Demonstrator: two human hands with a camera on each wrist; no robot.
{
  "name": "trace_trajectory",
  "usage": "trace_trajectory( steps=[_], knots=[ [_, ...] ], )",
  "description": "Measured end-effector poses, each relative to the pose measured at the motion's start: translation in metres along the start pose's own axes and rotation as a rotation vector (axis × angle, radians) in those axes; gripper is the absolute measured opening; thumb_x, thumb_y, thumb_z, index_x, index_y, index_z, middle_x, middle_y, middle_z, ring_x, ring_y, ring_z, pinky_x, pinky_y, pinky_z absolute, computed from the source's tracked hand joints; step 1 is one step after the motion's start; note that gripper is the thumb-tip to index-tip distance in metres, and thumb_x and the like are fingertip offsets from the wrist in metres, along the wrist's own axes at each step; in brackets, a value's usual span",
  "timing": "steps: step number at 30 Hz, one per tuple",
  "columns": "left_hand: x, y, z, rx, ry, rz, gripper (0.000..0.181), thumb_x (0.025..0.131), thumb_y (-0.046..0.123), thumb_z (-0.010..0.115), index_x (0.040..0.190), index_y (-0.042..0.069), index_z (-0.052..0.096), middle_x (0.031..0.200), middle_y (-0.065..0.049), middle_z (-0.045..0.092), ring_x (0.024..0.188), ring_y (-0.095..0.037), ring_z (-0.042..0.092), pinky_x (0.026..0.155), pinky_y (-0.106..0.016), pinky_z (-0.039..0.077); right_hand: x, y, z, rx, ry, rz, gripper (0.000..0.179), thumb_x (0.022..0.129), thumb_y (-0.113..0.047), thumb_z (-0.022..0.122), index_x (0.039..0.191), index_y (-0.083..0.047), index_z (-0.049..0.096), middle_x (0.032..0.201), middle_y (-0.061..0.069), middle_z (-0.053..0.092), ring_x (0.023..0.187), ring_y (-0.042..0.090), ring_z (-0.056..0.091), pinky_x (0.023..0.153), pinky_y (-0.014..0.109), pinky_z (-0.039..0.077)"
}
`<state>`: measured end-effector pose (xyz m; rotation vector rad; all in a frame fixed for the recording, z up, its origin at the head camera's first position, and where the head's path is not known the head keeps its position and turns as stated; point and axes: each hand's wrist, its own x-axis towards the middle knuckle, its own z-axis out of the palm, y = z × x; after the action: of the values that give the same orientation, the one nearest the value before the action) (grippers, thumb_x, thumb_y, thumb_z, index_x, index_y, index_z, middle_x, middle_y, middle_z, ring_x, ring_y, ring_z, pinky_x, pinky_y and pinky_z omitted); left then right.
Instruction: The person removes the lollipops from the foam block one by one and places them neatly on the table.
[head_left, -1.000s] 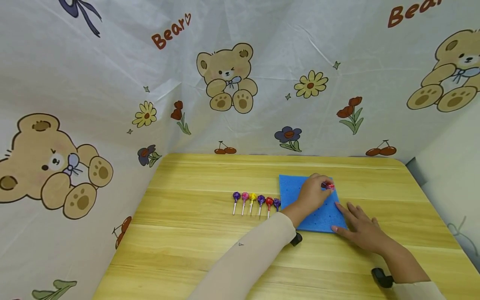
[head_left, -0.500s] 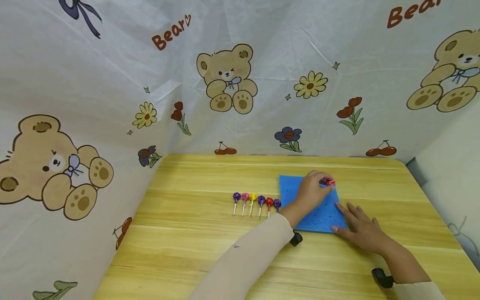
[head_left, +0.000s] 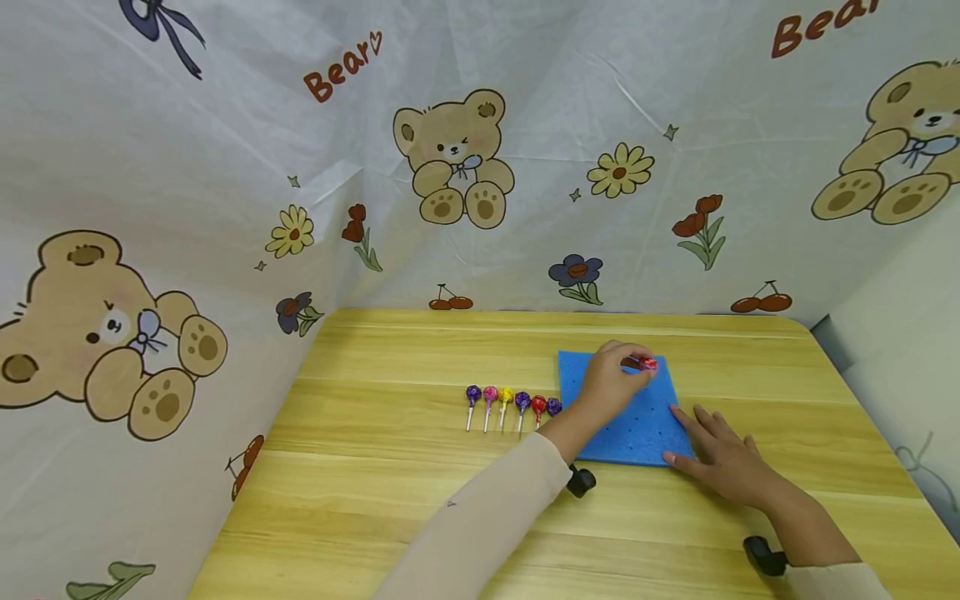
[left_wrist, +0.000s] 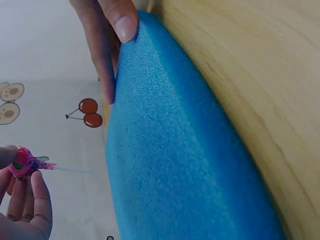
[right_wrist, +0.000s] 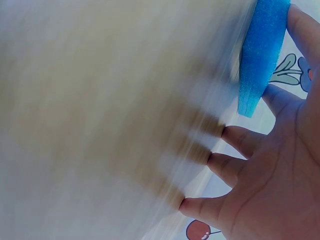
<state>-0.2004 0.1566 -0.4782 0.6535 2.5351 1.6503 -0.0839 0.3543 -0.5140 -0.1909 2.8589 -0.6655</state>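
Observation:
My left hand (head_left: 611, 383) pinches a pink-and-red wrapped lollipop (head_left: 648, 364) by its candy end above a blue foam board (head_left: 637, 425). The left wrist view shows the lollipop's white stick (left_wrist: 72, 169) sticking out freely, apart from the foam. Small dark holes dot the board's top. My right hand (head_left: 723, 462) lies spread at the board's right edge, thumb and index finger touching it. In the right wrist view, the other fingertips of the right hand (right_wrist: 270, 165) rest on the tabletop.
Left of the board, several lollipops lie in a row, among them a purple one (head_left: 473, 392), a yellow one (head_left: 506, 394) and a red one (head_left: 538, 403). A wooden table (head_left: 375, 483) carries everything. Behind it hangs a bear-patterned white cloth (head_left: 525, 192).
My left hand has moved a little to the left over the board, carrying the lollipop. The right hand and the lollipop row have stayed in place.

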Motion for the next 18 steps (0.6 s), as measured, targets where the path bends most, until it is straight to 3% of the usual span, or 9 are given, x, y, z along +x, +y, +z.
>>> trace_trajectory(
  steps=[9,18],
  knots=[
    [-0.015,0.005,-0.017,-0.08,0.026,-0.013,0.022,0.093,0.026,0.075,0.115,0.023,0.075,0.117,0.008,0.062,0.099,0.004,0.063,0.078,-0.011,0.052,0.001,0.001,0.001,-0.006,-0.006,0.006,0.086,0.096,-0.055,0.061,0.163,-0.018,0.022,0.159,0.038,0.022,0.142,0.067,0.017,0.093,0.091,0.013],
    [-0.038,0.008,-0.049,-0.204,0.034,-0.027,0.023,0.095,0.028,0.073,0.117,0.027,0.074,0.118,0.011,0.061,0.101,0.005,0.059,0.084,-0.016,0.053,0.001,-0.001,0.0,-0.008,-0.009,0.002,0.086,0.096,-0.054,0.061,0.163,-0.019,0.02,0.159,0.038,0.02,0.142,0.067,0.016,0.093,0.091,0.013]
  ],
)
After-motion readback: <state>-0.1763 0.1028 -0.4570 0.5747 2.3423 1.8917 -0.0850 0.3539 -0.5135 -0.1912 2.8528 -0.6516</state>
